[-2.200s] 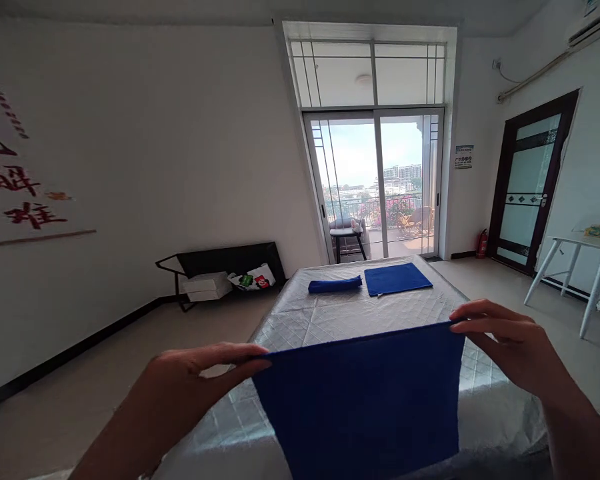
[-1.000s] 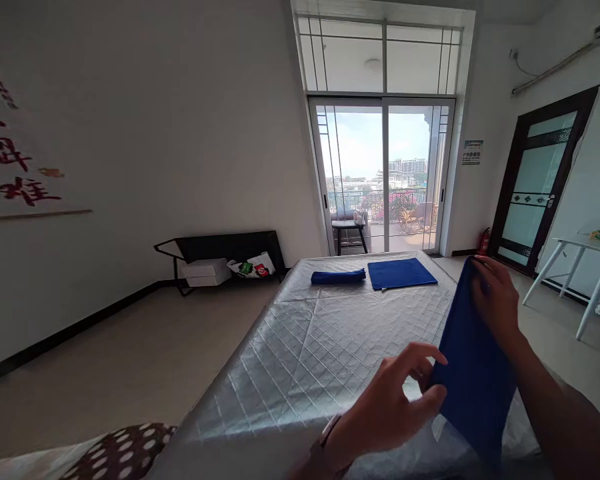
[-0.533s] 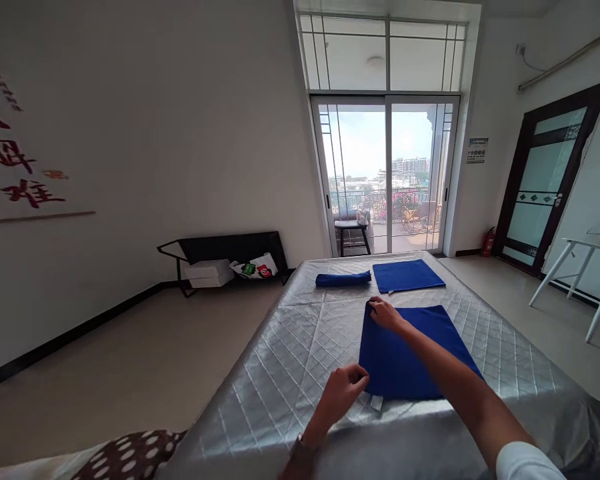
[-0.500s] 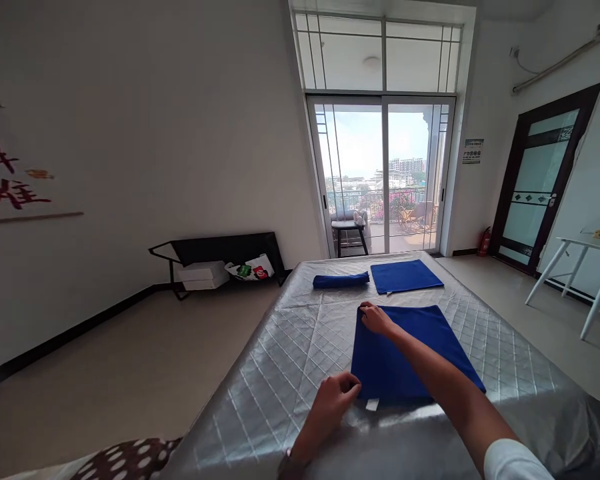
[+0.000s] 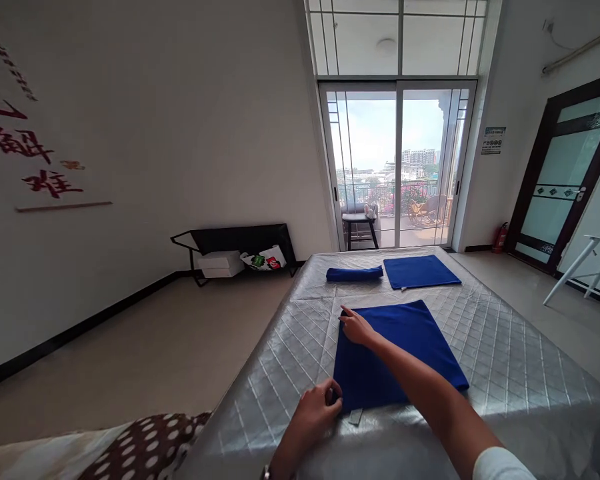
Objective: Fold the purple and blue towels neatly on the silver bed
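Note:
A blue square cloth point(image 5: 405, 347), perhaps a cushion cover, lies flat on the silver quilted surface point(image 5: 270, 393), a white tag point(image 5: 355, 417) at its near edge. My left hand point(image 5: 317, 407) is closed at its near left corner, thumb and finger pinching the cloth. At the far left corner my right hand point(image 5: 356, 327) grips the edge, its index finger stretched past the corner. My right forearm crosses over the cloth and hides part of it. Beyond it lie a rolled blue cloth point(image 5: 355, 274) and another flat blue cloth point(image 5: 422, 272).
A brown polka-dot fabric point(image 5: 150, 443) lies at the lower left. Against the left wall stands a black rack point(image 5: 240, 238) with white boxes point(image 5: 219, 264) and a printed bag point(image 5: 265, 260). A white stool point(image 5: 587, 273) is at the right, near a dark-framed door point(image 5: 563, 180).
Both hands have shifted left, and the near blue cloth has slid left with them, turning slightly. My right index finger is now stretched out. The view has turned a little to the left.

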